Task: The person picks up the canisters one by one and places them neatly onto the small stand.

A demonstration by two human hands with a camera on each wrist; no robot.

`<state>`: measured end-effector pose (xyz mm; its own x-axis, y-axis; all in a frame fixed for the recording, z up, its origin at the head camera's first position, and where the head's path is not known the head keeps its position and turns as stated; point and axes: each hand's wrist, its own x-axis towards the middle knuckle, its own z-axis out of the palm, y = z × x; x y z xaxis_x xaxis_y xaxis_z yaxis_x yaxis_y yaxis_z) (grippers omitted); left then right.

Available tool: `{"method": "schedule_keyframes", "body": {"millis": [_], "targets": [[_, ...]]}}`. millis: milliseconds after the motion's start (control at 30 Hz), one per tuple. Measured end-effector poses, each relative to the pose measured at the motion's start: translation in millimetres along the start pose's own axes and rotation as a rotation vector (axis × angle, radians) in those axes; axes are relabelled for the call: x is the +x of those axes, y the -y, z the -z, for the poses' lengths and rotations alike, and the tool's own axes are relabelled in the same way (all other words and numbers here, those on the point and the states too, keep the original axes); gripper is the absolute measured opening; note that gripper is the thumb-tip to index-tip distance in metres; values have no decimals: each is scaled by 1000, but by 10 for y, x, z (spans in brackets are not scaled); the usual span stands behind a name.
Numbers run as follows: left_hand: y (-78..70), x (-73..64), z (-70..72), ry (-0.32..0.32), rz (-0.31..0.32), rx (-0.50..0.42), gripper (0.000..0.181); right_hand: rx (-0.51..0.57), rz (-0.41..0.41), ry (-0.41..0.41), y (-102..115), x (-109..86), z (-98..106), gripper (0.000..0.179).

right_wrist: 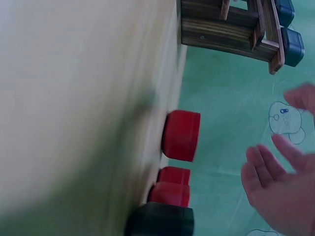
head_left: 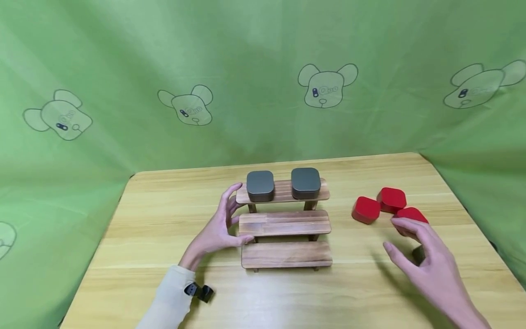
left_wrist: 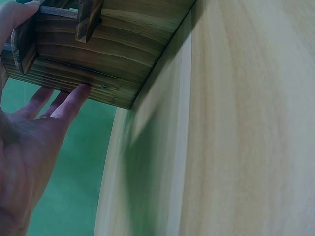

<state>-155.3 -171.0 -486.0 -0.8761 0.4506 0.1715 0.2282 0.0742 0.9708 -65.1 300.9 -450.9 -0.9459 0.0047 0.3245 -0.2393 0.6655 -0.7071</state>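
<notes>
A three-step wooden rack (head_left: 285, 224) stands mid-table, with two dark grey rounded-square boxes (head_left: 260, 183) on its top step. My left hand (head_left: 215, 230) holds the rack's left end, thumb at the lower steps and fingers by the top one. In the left wrist view, fingertips touch the wooden side panel (left_wrist: 93, 54). My right hand (head_left: 431, 265) hovers on the right, fingers spread and loosely bent, holding nothing. Beside it sit three red rounded boxes (head_left: 366, 209), one partly covered by its fingers. Another dark box (right_wrist: 162, 219) is mostly hidden behind this hand in the head view.
The light wooden table (head_left: 164, 210) is bounded at the back and sides by a green curtain (head_left: 255, 91) with printed bear faces. A black wrist device (head_left: 199, 291) sticks out from the left sleeve, over the table.
</notes>
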Motion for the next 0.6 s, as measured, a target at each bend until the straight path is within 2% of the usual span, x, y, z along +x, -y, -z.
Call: {"method": "schedule_keyframes", "body": {"millis": [133, 233, 600], "targets": [[1, 0, 5, 2, -2, 6, 134, 14, -72, -31, -52, -33, 36, 59], [-1, -3, -6, -2, 0, 4, 135, -13, -116, -31, -107, -68, 84, 59], [6, -12, -7, -1, -5, 1, 134, -94, -192, -46, -266, -139, 235, 63]]}}
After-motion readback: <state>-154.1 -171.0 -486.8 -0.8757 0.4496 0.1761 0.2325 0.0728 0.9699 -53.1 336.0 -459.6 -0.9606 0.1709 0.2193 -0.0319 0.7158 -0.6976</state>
